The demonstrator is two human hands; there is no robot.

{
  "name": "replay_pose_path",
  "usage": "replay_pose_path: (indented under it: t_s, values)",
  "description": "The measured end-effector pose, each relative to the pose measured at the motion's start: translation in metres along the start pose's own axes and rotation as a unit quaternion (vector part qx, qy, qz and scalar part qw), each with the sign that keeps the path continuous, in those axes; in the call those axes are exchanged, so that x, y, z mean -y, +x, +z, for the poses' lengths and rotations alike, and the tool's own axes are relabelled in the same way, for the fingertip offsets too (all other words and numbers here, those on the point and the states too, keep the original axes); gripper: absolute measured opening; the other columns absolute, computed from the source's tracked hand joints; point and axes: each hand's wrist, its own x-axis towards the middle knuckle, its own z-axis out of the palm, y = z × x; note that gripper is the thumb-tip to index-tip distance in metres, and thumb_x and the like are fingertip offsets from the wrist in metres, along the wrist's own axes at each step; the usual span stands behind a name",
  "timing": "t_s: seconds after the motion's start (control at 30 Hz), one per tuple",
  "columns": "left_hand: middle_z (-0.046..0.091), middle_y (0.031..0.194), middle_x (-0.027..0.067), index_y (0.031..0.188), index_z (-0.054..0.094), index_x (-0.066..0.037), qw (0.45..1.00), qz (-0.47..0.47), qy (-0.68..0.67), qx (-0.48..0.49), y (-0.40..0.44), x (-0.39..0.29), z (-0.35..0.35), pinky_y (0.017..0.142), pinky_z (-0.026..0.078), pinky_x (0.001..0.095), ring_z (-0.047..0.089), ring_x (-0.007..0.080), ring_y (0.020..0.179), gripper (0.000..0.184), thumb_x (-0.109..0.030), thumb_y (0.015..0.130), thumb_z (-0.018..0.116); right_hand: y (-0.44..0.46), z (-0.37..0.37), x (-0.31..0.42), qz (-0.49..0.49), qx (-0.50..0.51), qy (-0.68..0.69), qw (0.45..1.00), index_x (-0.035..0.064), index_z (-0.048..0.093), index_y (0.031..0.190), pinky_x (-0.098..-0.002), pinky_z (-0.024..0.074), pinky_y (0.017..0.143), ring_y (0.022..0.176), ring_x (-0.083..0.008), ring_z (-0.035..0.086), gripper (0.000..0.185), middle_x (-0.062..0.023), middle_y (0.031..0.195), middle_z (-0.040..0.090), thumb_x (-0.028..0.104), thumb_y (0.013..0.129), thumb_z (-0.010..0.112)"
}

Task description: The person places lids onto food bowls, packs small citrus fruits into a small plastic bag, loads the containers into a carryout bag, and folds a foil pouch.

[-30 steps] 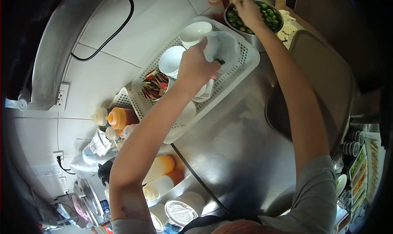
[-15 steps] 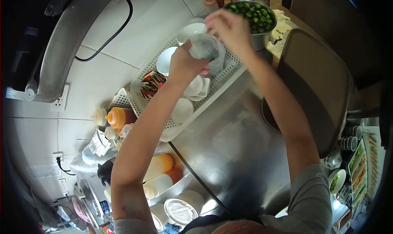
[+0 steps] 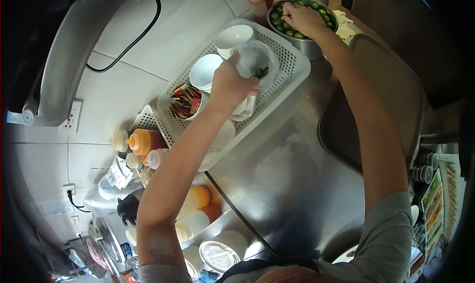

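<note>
The clear plastic bag (image 3: 270, 55) is thin, crinkled and see-through, its mouth spread wide, with dark green citrus fruits (image 3: 259, 72) showing inside; I hold it over the white perforated basket (image 3: 300, 68) on the steel tabletop (image 3: 277, 154). My left hand (image 3: 231, 82) is clamped on the near edge of the bag, thumb up along one side and fingers tucked beneath, the forearm stretched across the basket. My right hand (image 3: 303, 21) reaches farther out, palm down, its fingers curled in among the glossy green fruits filling the steel bowl (image 3: 309, 49); the fingertips are drawn close together, though at this angle I can't tell whether a fruit sits between them. I count one bag with at least two fruits in it, one steel bowl with more fruits than I can number, two white bowls (image 3: 234, 37) along the basket's wall side, one bunch of sachets (image 3: 184, 100) beside them, one brown tray (image 3: 388, 80) by my right forearm, and two lidded tubs (image 3: 221, 254) close to my body.
</note>
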Motion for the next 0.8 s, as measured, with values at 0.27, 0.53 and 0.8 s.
replay_pose_path:
  t_s: [0.27,0.53,0.8]
  values:
    - [0.058,0.109,0.025,0.133,0.029,0.017,1.0,0.004,0.024,0.003,-0.004,-0.01,-0.002,0.056,0.054,0.0252,0.069,0.0207,0.067,0.073,-0.001,0.071,0.062,0.018,0.015,-0.042,0.125,-0.09,0.394,0.906,0.0106,0.054,0.106,-0.032,0.0436,0.076,0.091,-0.0125,0.05,0.045,-0.0026,0.094,0.055,0.052,0.089,0.053]
    - [0.067,0.081,0.0171,0.134,0.031,0.015,0.999,-0.004,0.038,-0.001,-0.008,-0.016,-0.001,0.057,0.053,0.0237,0.068,0.0173,0.062,0.074,-0.001,0.069,0.063,0.009,-0.039,-0.005,0.254,-0.129,0.639,0.714,0.011,0.054,0.104,-0.0305,0.0441,0.071,0.079,-0.0139,0.049,0.031,-0.0024,0.085,0.051,0.04,0.092,0.052]
    - [0.063,0.096,0.0151,0.133,0.036,0.013,0.992,0.097,-0.074,-0.044,-0.03,-0.067,-0.034,0.062,0.056,0.0258,0.068,0.0203,0.075,0.066,0.0,0.073,0.063,-0.061,-0.102,0.16,0.03,-0.07,0.628,0.774,0.0034,0.056,0.097,-0.0349,0.047,0.063,0.072,-0.0177,0.055,0.029,-0.0103,0.078,0.056,0.028,0.09,0.043]
